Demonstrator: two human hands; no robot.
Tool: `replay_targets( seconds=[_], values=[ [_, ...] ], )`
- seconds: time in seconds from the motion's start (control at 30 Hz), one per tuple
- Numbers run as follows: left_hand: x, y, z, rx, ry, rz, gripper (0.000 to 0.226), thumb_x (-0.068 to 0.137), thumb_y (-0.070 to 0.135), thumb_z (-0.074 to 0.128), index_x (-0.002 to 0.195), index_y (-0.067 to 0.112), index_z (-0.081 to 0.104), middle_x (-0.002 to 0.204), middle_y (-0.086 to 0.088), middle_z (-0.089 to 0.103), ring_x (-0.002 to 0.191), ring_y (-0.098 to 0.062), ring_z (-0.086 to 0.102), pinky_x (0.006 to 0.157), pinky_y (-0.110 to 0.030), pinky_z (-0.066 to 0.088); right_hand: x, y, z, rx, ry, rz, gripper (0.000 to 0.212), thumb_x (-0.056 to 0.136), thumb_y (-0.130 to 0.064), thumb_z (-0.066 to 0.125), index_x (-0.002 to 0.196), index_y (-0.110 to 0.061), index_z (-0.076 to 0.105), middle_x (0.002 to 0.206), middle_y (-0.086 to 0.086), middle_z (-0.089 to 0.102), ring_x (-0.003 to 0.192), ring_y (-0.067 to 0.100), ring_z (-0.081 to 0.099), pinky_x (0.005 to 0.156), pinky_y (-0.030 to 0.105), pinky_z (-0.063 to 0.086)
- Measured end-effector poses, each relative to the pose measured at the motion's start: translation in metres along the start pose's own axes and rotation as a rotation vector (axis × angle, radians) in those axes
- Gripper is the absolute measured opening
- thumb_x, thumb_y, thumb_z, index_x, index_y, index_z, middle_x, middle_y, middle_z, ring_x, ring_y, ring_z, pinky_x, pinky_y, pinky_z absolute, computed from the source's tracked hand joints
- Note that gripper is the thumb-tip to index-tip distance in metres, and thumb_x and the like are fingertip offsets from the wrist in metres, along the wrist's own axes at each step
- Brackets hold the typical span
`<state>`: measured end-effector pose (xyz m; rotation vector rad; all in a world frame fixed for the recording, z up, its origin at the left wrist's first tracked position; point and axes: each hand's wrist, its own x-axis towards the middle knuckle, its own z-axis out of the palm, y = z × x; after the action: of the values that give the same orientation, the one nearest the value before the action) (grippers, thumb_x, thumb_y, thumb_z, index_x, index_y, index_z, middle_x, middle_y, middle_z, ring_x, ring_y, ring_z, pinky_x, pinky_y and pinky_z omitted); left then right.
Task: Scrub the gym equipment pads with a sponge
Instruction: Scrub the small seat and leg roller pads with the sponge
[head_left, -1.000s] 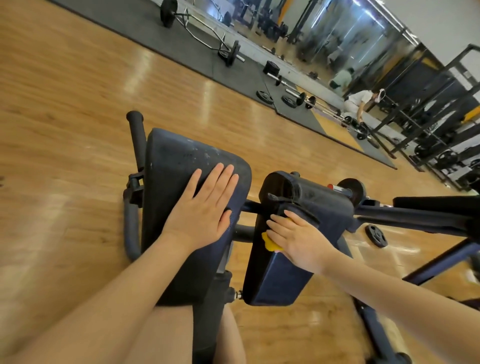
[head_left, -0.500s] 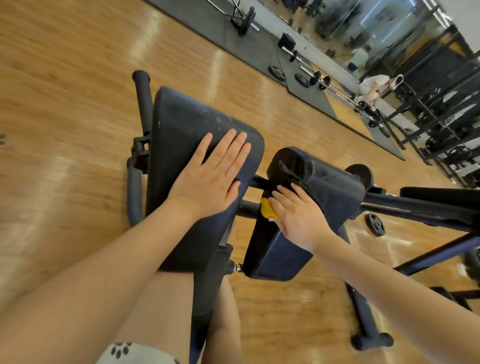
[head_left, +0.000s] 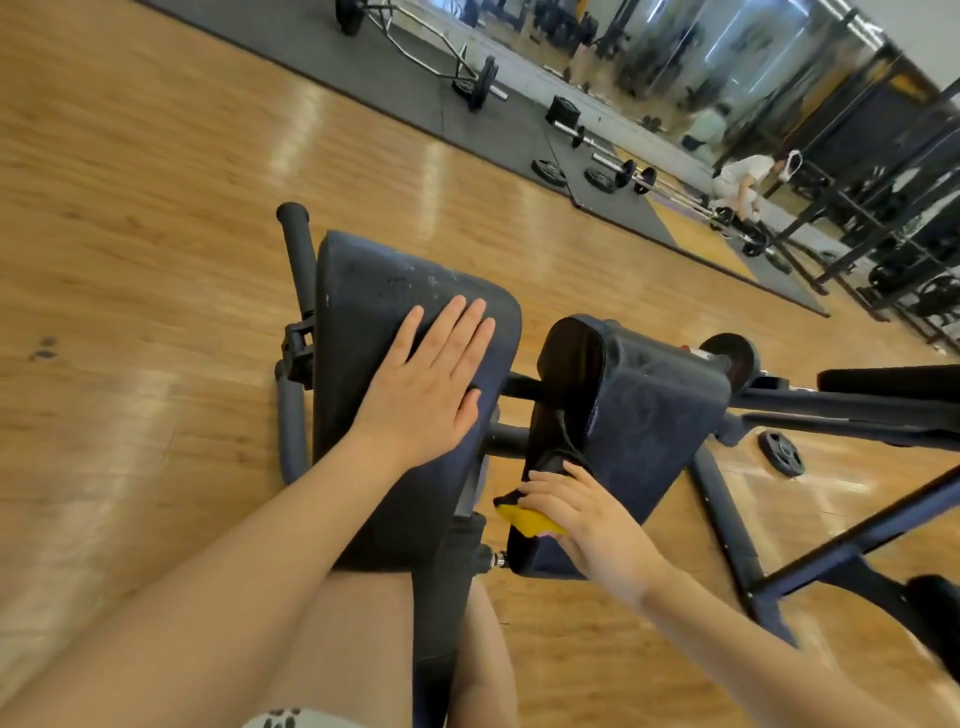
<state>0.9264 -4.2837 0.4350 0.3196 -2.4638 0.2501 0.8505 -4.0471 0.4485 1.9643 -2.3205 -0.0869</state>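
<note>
Two dark blue pads sit side by side on a black machine frame. My left hand (head_left: 431, 395) lies flat on the left pad (head_left: 363, 312), fingers spread, holding nothing. My right hand (head_left: 587, 525) presses a yellow sponge (head_left: 524, 519) against the near inner edge of the right pad (head_left: 639, 405). The sponge is mostly covered by my fingers. The left pad's far surface shows pale scuffs.
The machine's black frame bars (head_left: 852, 405) spread to the right, with a small weight plate (head_left: 782, 453) on the wooden floor. Barbells and plates (head_left: 618, 174) lie on grey mats at the back, where a person (head_left: 743, 179) crouches by the mirror. My bare legs straddle the frame below.
My right hand has slid the sponge down the right pad's inner side, from near its upper end to its near edge. My left hand has stayed flat on the left pad.
</note>
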Motion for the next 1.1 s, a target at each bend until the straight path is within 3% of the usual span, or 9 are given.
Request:
replay_targets(
  seconds=[0.13, 0.3, 0.37, 0.47, 0.6, 0.77, 0.83, 0.93, 1.1],
  values=[
    [-0.006, -0.014, -0.019, -0.098, -0.018, 0.027, 0.064, 0.086, 0.034, 0.03, 0.142, 0.004, 0.038, 0.148, -0.016, 0.038, 0.139, -0.028, 0.026, 0.113, -0.047, 0.011, 0.012, -0.014, -0.011, 0.232, 0.227, 0.222, 0.047, 0.084, -0.014, 0.064, 0.123, -0.033, 0.048, 0.126, -0.008, 0.056, 0.125, 0.007, 0.039, 0.112, 0.031, 0.022],
    [-0.037, -0.051, -0.04, -0.074, -0.087, -0.148, 0.073, 0.084, 0.041, 0.036, 0.144, 0.002, 0.025, 0.152, -0.019, 0.028, 0.142, -0.031, 0.017, 0.116, -0.05, 0.013, 0.053, -0.027, -0.052, 0.572, 0.465, 0.452, 0.041, 0.093, -0.008, 0.049, 0.125, -0.034, 0.043, 0.13, -0.022, 0.035, 0.128, -0.003, 0.022, 0.111, 0.023, 0.015],
    [-0.045, -0.063, -0.04, 0.002, -0.159, -0.175, 0.086, 0.082, 0.051, 0.047, 0.145, 0.0, 0.02, 0.154, -0.02, 0.021, 0.143, -0.033, 0.013, 0.115, -0.051, 0.01, 0.074, -0.028, -0.067, 0.583, 0.576, 0.424, 0.039, 0.093, -0.005, 0.049, 0.127, -0.023, 0.049, 0.126, -0.024, 0.036, 0.126, -0.005, 0.026, 0.111, 0.026, 0.017],
    [-0.048, -0.07, -0.042, 0.064, -0.243, -0.178, 0.108, 0.07, 0.062, 0.067, 0.144, -0.001, 0.019, 0.153, -0.021, 0.023, 0.142, -0.034, 0.015, 0.114, -0.052, 0.014, 0.101, -0.026, -0.082, 0.606, 0.669, 0.379, 0.036, 0.092, -0.003, 0.051, 0.127, -0.01, 0.054, 0.127, -0.01, 0.05, 0.127, 0.011, 0.04, 0.113, 0.034, 0.02],
    [-0.029, -0.076, -0.05, 0.07, -0.196, -0.25, 0.102, 0.073, 0.067, 0.049, 0.142, -0.005, 0.028, 0.15, -0.023, 0.03, 0.14, -0.033, 0.018, 0.113, -0.05, 0.017, 0.123, -0.017, -0.087, 0.644, 0.648, 0.368, 0.035, 0.092, -0.003, 0.051, 0.127, -0.009, 0.054, 0.129, 0.006, 0.056, 0.128, 0.022, 0.044, 0.112, 0.034, 0.02],
    [-0.004, -0.065, -0.037, -0.068, -0.155, -0.35, 0.081, 0.086, 0.056, 0.034, 0.141, -0.004, 0.035, 0.149, -0.021, 0.033, 0.14, -0.031, 0.018, 0.11, -0.048, 0.021, 0.163, -0.008, -0.093, 0.749, 0.527, 0.374, 0.039, 0.094, -0.011, 0.049, 0.133, -0.017, 0.048, 0.134, -0.002, 0.052, 0.125, 0.014, 0.045, 0.103, 0.021, 0.032],
    [-0.004, -0.061, -0.027, -0.155, -0.091, -0.366, 0.076, 0.086, 0.051, 0.037, 0.14, -0.004, 0.034, 0.147, -0.021, 0.036, 0.14, -0.031, 0.02, 0.115, -0.043, 0.02, 0.184, -0.007, -0.095, 0.775, 0.409, 0.341, 0.038, 0.095, -0.015, 0.049, 0.132, -0.019, 0.049, 0.131, -0.003, 0.055, 0.121, 0.013, 0.047, 0.093, 0.016, 0.032],
    [-0.006, -0.065, -0.018, -0.206, 0.009, -0.325, 0.07, 0.084, 0.044, 0.044, 0.135, -0.004, 0.038, 0.141, -0.022, 0.043, 0.137, -0.033, 0.027, 0.114, -0.038, 0.018, 0.201, -0.002, -0.092, 0.7, 0.227, 0.298, 0.033, 0.094, -0.024, 0.051, 0.127, -0.023, 0.054, 0.123, -0.004, 0.06, 0.113, 0.015, 0.053, 0.088, 0.023, 0.038],
    [-0.008, -0.064, -0.013, -0.234, 0.069, -0.341, 0.066, 0.082, 0.037, 0.044, 0.136, 0.0, 0.036, 0.141, -0.021, 0.045, 0.137, -0.033, 0.029, 0.11, -0.043, 0.029, 0.205, 0.011, -0.092, 0.758, 0.09, 0.279, 0.034, 0.091, -0.034, 0.056, 0.124, -0.027, 0.056, 0.118, -0.009, 0.061, 0.101, 0.008, 0.053, 0.083, 0.025, 0.041]
  ],
)
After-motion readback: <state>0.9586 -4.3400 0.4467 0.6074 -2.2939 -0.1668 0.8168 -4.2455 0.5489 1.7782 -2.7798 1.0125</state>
